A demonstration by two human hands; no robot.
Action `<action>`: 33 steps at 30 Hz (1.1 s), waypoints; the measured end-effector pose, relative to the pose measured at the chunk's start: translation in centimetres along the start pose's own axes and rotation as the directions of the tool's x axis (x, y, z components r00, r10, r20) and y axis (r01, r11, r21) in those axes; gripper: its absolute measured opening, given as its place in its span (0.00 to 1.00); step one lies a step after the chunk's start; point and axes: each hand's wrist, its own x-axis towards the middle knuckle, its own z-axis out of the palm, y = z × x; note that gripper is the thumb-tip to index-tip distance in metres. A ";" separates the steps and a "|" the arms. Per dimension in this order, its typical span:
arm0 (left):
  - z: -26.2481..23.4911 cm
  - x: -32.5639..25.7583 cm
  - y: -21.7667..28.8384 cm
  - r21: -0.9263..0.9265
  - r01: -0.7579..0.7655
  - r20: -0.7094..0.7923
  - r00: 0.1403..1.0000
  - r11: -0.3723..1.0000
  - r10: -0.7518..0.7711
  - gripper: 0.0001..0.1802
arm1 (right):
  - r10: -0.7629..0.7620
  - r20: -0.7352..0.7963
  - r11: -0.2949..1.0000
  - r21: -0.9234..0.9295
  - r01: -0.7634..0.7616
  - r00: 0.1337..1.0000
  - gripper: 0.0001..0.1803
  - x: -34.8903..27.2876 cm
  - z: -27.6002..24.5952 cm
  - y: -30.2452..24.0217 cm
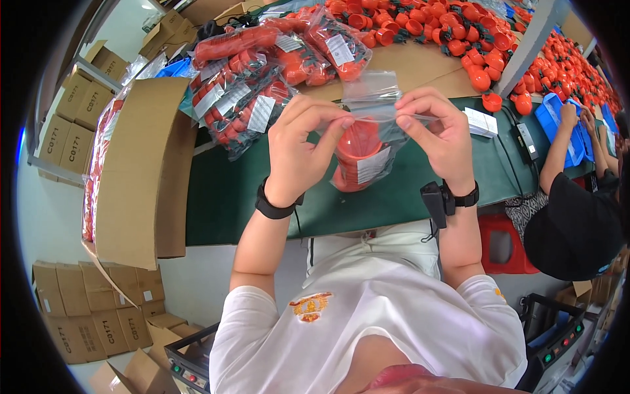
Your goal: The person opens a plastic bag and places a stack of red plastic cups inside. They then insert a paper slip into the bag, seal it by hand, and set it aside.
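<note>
Pinching with the left hand (298, 148) and the right hand (440, 134) at the mouth of a clear, soft plastic bag packed with round orange plastic parts (361, 154). Both hands closed narrow, thumb against forefinger on the top strip, one at each end, fingertips close together over the middle. Hanging from that strip just above the green table (223, 197), in front of the chest, bulging below with a white label showing through the film.

Reads as the sealing step: filled already, mouth drawn flat and taut between the two grips. Cannot tell whether pressed shut along its whole width. Calls next, by the look of it, for a steady squeeze run along the strip with the film kept taut and free of folds, then for a free spot to lay it down.

Room for that? Open green surface straight below and toward the near edge. Tighter beyond the left hand: crowded there by a heap of filled clear bags of orange parts (256, 85), stacked right up to a tall open brown cardboard box (138, 171) standing at the table's left end.

Beyond the right hand, a small stack of white paper labels (481, 121) and a black corded device (527, 141) near the table edge. Further right, well apart, a co-worker in a black top (577, 223) reaching into a blue plastic tray (548, 121). Across the back, a wide spread of loose orange parts (446, 26) on brown cardboard.
</note>
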 end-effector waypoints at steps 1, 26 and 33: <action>0.0 -0.1 -0.1 0.009 -0.017 -0.009 1.000 1.000 0.017 0.07 | 0.000 0.030 1.000 -0.011 0.000 1.000 0.05 0.0 -0.1 0.0; -0.4 -0.2 0.8 -0.106 0.043 0.063 0.997 0.993 -0.036 0.10 | -0.010 0.129 0.985 -0.172 0.032 0.992 0.05 0.4 0.8 -0.2; -0.5 -0.8 0.5 -0.076 0.035 0.079 0.997 0.997 -0.029 0.09 | -0.071 0.098 0.973 -0.210 0.091 0.993 0.05 0.3 1.8 -1.0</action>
